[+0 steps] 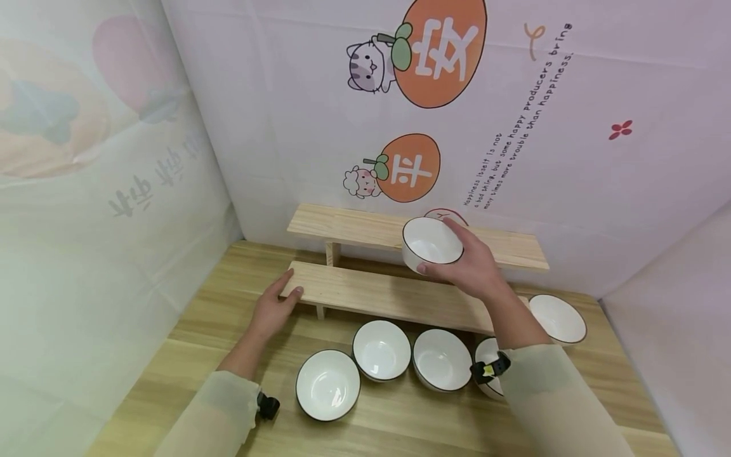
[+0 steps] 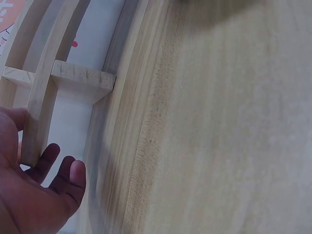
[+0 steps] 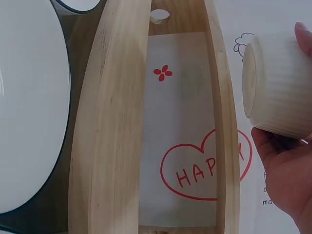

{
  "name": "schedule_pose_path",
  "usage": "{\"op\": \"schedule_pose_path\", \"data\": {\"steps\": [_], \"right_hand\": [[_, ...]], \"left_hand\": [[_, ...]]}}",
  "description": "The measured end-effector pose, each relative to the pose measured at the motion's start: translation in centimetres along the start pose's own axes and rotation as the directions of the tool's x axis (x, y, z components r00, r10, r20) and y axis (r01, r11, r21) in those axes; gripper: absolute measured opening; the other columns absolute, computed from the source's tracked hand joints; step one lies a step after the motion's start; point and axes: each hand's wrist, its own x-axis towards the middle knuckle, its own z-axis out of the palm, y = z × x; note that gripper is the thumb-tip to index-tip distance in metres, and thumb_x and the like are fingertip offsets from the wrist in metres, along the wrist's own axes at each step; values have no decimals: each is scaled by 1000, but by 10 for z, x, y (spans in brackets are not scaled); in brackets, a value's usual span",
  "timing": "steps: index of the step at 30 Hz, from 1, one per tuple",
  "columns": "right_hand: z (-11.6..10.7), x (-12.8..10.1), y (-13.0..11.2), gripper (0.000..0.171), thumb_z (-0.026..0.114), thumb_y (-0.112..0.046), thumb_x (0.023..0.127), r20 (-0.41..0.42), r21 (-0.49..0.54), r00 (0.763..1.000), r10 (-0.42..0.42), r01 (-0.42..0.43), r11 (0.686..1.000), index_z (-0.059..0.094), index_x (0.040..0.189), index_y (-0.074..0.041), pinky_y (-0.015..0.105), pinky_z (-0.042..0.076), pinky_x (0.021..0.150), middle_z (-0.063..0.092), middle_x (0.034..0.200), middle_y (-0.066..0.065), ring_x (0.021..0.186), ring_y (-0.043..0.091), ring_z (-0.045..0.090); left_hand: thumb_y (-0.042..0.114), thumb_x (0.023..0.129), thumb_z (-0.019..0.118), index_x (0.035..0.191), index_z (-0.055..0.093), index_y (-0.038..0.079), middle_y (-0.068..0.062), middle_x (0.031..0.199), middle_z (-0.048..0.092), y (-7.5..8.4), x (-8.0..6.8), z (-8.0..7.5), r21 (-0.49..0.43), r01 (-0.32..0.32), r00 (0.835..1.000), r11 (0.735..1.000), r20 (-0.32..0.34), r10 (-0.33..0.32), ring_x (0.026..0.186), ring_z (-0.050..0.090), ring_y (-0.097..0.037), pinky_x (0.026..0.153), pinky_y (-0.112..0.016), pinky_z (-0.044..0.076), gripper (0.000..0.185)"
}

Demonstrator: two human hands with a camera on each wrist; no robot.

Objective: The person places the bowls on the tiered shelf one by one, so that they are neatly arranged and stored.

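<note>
My right hand (image 1: 465, 270) grips a white bowl with a dark rim (image 1: 431, 243) by its side and holds it upright in the air over the two-tier wooden shelf (image 1: 365, 292). In the right wrist view the ribbed bowl (image 3: 275, 87) sits in my right hand (image 3: 287, 170), above the shelf planks (image 3: 109, 126). My left hand (image 1: 280, 303) holds the left end of the lower plank. In the left wrist view the plank end (image 2: 36, 122) lies between the thumb and the fingers (image 2: 73, 175).
Several more white bowls stand on the wooden table in front of the shelf (image 1: 328, 384) (image 1: 381, 350) (image 1: 441, 358). One is half hidden by my right sleeve, and another (image 1: 557, 318) sits at the right. Printed walls close in the back and left.
</note>
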Motion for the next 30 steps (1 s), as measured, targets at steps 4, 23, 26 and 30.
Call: {"op": "schedule_pose_path", "data": {"steps": [4, 23, 26, 30], "right_hand": [[5, 8, -3, 122, 94, -62, 64, -5, 1, 1000, -10, 10, 1000, 35, 163, -21, 57, 49, 106, 46, 157, 14, 134, 37, 51], [29, 34, -26, 126, 90, -70, 62, 23, -18, 999, 25, -25, 1000, 30, 164, -27, 58, 45, 110, 40, 162, 11, 139, 35, 46], [34, 37, -30, 126, 91, -69, 62, 27, -13, 999, 27, -26, 1000, 30, 164, -28, 57, 45, 110, 39, 163, 10, 139, 34, 45], [40, 41, -34, 126, 90, -70, 62, 33, -7, 999, 14, -14, 1000, 30, 164, -26, 57, 44, 112, 39, 163, 9, 141, 32, 44]], "left_hand": [[46, 106, 58, 163, 35, 22, -12, 168, 31, -1, 1, 1, 2, -5, 1000, 1000, -3, 5, 154, 25, -39, 125, -57, 21, 66], [46, 105, 59, 163, 37, 21, -12, 167, 33, -4, 1, 3, -26, -8, 1000, 1000, -14, 8, 154, 27, -36, 125, -53, 25, 66], [47, 105, 59, 163, 37, 21, -11, 167, 33, -4, 1, 2, -24, -12, 1000, 1000, -13, 11, 155, 27, -35, 125, -53, 24, 67], [48, 106, 58, 163, 37, 21, -11, 168, 32, -5, 2, 3, -21, -15, 1000, 1000, -12, 15, 155, 26, -35, 125, -53, 23, 67]]}}
